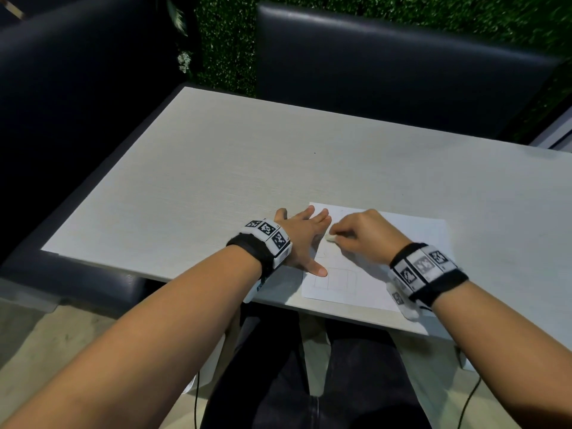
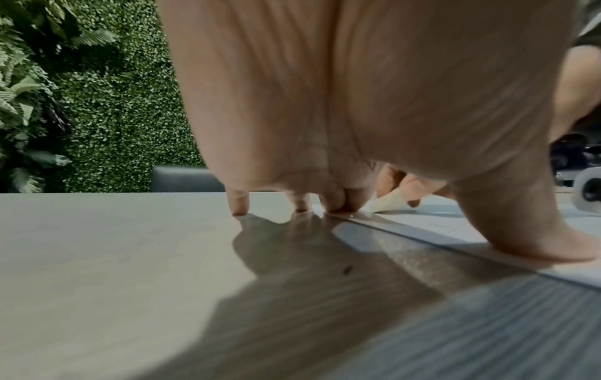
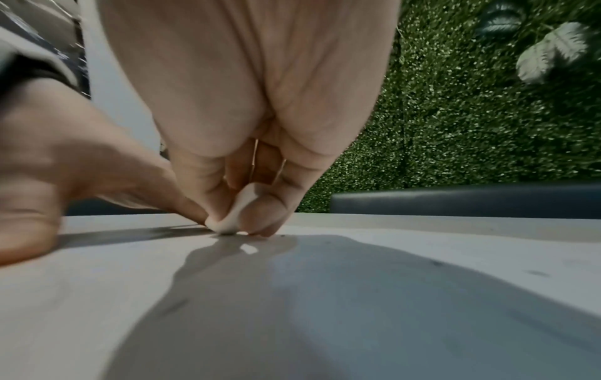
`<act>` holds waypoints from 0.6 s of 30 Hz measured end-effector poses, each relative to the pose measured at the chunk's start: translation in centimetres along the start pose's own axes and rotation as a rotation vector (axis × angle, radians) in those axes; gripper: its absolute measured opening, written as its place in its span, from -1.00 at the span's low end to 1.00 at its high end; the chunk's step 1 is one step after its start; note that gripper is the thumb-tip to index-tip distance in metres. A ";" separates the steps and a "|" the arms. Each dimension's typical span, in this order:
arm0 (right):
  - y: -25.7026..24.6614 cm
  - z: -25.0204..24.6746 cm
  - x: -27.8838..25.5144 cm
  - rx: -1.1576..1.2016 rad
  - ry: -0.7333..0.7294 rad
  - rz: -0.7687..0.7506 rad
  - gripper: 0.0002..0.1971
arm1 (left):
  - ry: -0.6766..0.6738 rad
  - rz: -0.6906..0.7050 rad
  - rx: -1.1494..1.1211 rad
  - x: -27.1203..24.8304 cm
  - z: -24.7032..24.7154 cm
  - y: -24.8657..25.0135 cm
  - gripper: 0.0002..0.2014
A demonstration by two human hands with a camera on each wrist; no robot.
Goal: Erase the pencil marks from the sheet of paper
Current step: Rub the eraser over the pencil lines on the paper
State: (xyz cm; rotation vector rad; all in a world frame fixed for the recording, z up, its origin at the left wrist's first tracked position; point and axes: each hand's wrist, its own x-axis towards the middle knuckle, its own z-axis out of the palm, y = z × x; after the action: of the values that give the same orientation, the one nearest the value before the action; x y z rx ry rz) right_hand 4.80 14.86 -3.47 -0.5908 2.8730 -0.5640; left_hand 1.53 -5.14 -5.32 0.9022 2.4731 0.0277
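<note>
A white sheet of paper with a faint pencil grid lies near the table's front edge. My left hand lies flat with spread, straight fingers on the sheet's left edge, thumb pressing the paper. My right hand pinches a small white eraser between thumb and fingers. The eraser's tip touches the paper. From the left wrist view the eraser shows just beyond my left fingertips.
The pale table stretches far and left of the sheet. Dark padded chairs stand behind it and at the left, with a green hedge wall beyond. My legs and cables are below the front edge.
</note>
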 end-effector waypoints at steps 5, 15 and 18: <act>-0.8 0.3 -0.8 -0.012 -0.042 -0.033 -0.85 | 0.021 0.009 -0.011 0.0 0.1 -0.1 0.29; -0.4 0.0 0.6 0.006 -0.013 0.012 -0.83 | 0.028 0.016 -0.018 -0.3 -0.1 -0.2 0.30; -1.2 0.6 -1.0 -0.024 -0.081 -0.032 -0.84 | 0.033 0.024 -0.017 -0.3 -0.1 -0.3 0.31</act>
State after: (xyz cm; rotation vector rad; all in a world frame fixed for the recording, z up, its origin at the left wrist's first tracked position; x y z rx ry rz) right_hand 6.26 14.05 -3.43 -0.6485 2.8028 -0.4996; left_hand 1.49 -5.52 -5.16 0.9311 2.4884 0.0720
